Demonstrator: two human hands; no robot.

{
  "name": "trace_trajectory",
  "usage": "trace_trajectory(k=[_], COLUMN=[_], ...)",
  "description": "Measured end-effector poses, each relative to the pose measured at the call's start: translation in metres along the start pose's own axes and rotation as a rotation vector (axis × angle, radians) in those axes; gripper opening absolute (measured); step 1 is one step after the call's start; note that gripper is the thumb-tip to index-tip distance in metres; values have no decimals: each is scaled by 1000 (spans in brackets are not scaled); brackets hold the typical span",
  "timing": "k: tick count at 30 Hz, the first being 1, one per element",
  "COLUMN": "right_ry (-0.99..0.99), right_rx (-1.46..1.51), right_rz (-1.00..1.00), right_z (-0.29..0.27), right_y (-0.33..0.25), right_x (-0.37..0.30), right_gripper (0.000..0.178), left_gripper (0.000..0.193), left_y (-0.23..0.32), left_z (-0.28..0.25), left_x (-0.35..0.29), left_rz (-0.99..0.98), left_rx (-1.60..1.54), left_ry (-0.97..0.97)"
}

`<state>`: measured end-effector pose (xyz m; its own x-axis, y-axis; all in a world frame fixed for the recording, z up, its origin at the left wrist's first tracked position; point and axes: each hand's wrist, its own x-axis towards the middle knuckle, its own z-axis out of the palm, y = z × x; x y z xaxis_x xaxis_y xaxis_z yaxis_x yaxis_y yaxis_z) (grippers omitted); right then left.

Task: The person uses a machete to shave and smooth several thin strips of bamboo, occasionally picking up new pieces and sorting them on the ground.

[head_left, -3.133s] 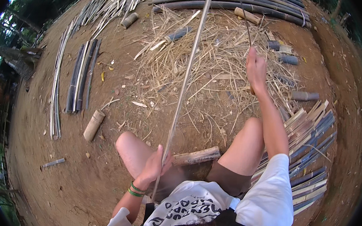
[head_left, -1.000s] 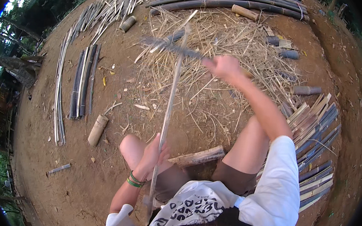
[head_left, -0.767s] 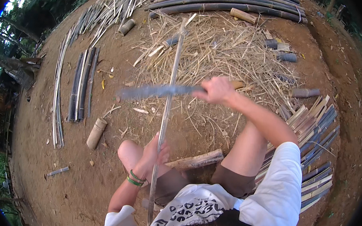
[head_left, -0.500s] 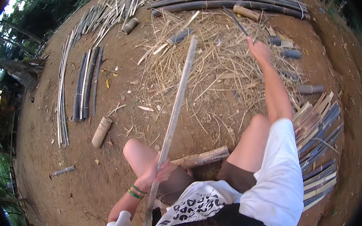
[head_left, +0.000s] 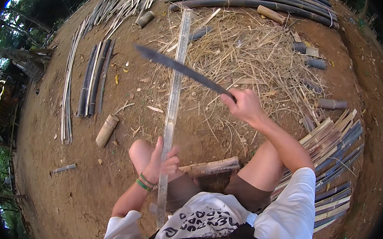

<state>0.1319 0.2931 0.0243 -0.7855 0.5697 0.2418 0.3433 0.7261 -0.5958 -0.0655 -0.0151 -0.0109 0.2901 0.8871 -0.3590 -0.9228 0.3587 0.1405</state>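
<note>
My left hand [head_left: 162, 159] grips a long pale bamboo strip [head_left: 174, 95] that runs from my lap away toward the far pile. My right hand [head_left: 243, 106] is closed on the handle of a long dark machete [head_left: 180, 67]. Its blade points left and away, crossing over the strip above the middle of its length. A short bamboo log [head_left: 210, 166] lies under the strip, across my knees.
Dry shavings [head_left: 252, 52] cover the ground ahead. Long bamboo poles [head_left: 256, 0] lie at the far edge. Split slats are stacked at my right [head_left: 334, 150] and laid out at my left [head_left: 90, 79]. Short bamboo offcuts [head_left: 107, 130] lie about on the dirt.
My right hand swung the machete back from the far right and now holds it across the strip, blade to the left. My left hand keeps its hold on the strip.
</note>
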Motion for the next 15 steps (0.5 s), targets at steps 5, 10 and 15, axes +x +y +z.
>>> trace_trajectory(k=[5,10,15], right_ry=[19,48,142], right_rx=[-172,-321,-238], right_rz=[-312,-456,-44], right_z=[30,15,-18], right_y=[-15,2,26], right_x=[-12,16,55], right_gripper=[67,66,70], left_gripper=[67,65,64], left_y=[4,3,-8], left_z=[0,19,14], left_x=[7,-2,-19], left_rz=[-20,4,-34], left_rx=[38,276,186], left_ry=[-83,59,-30])
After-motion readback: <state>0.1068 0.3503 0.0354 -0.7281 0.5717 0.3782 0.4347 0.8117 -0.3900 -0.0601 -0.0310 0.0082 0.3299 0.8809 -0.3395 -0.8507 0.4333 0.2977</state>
